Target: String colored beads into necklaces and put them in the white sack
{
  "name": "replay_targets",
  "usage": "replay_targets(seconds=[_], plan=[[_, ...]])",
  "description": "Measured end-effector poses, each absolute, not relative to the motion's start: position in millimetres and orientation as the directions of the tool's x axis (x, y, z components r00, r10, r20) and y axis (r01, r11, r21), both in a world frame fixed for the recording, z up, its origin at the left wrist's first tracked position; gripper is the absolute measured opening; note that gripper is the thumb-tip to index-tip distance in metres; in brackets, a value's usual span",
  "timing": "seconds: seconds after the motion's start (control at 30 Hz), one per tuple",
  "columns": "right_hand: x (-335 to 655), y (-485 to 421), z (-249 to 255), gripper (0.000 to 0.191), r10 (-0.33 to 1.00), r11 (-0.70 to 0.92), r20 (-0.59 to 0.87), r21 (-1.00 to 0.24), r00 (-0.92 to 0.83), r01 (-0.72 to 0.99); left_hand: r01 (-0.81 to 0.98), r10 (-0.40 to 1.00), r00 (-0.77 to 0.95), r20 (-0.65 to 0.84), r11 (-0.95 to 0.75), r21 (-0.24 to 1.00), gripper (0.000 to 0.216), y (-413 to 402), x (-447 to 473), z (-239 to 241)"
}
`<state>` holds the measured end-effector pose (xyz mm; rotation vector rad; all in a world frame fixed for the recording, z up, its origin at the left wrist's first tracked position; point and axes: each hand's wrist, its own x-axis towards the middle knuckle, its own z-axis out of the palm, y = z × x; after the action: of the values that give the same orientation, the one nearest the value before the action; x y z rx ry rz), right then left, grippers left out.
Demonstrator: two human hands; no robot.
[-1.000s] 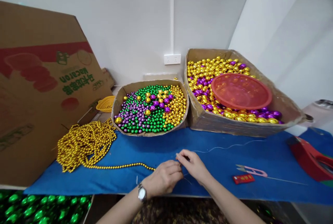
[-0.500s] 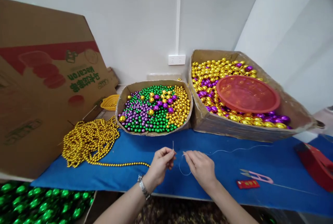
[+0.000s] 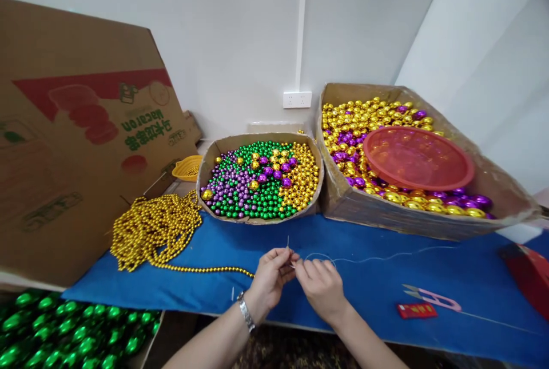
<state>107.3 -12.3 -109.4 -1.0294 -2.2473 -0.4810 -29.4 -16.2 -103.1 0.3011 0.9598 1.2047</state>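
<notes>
Close together over the blue cloth, my two hands meet at the fingertips. My left hand [image 3: 269,278] is closed in a pinch on a thin upright needle [image 3: 288,241], its tip poking above the fingers. Fingers curled, my right hand [image 3: 321,288] pinches a fine pale thread [image 3: 364,260], which loops behind the knuckles and trails right across the cloth. The exact contact between needle and thread is hidden by the fingers. Left of my left hand, a gold bead string [image 3: 206,269] runs out from a heaped pile of gold bead strands [image 3: 156,229].
A box of small green, purple and gold beads [image 3: 261,221] stands behind my hands. Right of it, a larger box [image 3: 386,220] holds bigger beads and a red basin [image 3: 420,157]. Pink-handled thread snips [image 3: 437,299] and a red packet [image 3: 417,310] lie to the right.
My hands have come together, the right one moving left until the fingertips meet. The thread's loop now lies behind the right hand instead of hanging between the hands. The view has shifted slightly.
</notes>
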Motion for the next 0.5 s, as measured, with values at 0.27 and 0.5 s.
replay_targets(seconds=[0.27,0.5], plan=[[104.7,-16.8,-112.0,0.025,0.525,0.648,0.669,0.087,-0.527,0.757,-0.71,0.906,-0.002,-0.422,0.296,0.639,0.03,-16.8,-31.2,-105.9],[108.0,-13.8,-107.0,0.031,0.586,0.604,0.651,0.046,-0.483,0.796,-0.698,0.905,-0.077,-0.419,0.251,0.671,0.032,-14.4,-38.5,-110.0]])
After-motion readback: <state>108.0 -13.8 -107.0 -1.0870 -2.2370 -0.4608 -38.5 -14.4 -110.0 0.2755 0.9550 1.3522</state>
